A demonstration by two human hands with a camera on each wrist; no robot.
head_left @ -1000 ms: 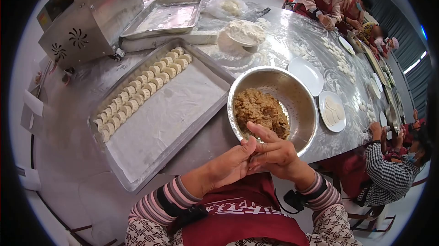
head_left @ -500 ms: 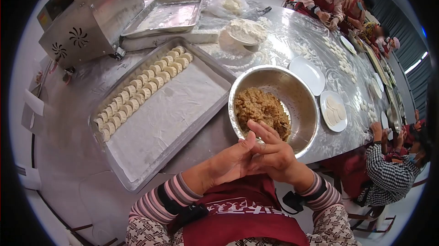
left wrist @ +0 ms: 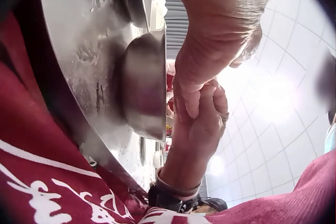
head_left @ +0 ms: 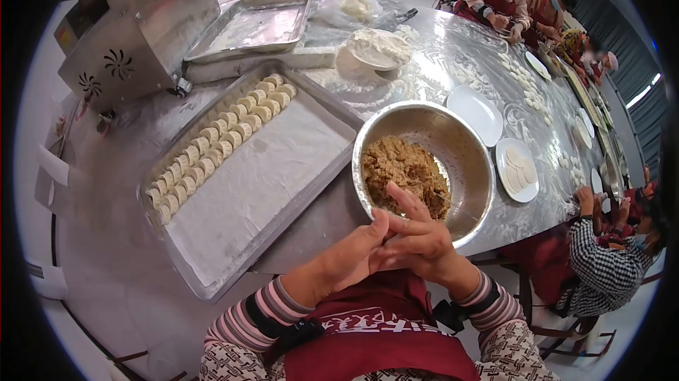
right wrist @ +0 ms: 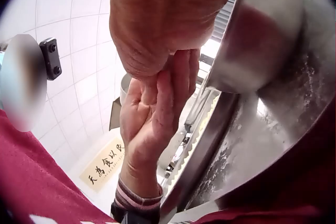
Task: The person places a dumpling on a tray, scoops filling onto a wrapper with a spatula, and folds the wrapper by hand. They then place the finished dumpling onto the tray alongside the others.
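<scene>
My left hand (head_left: 350,250) and right hand (head_left: 424,239) are pressed together over the near rim of a steel bowl (head_left: 474,169). Brown minced filling (head_left: 407,169) lies heaped inside it. The left thumb points up against the right fingers, and one right finger stretches out toward the filling. In the left wrist view, the fingers of my left hand (left wrist: 212,50) overlap those of my right hand (left wrist: 194,127). The palms and fingers hide the space between them, so I cannot tell what they hold.
Rows of crescent dumplings (head_left: 219,133) line one side of a floured tray (head_left: 233,211) at left. Right of the bowl stand a white plate (head_left: 475,113) and a plate of wrappers (head_left: 518,169). Flour (head_left: 378,48) is heaped behind. Other people work along the table's right side.
Both hands stay joined in front of the bowl and shift slightly, with small finger movements. The head view has tilted a little. Tray, bowl and plates keep their places.
</scene>
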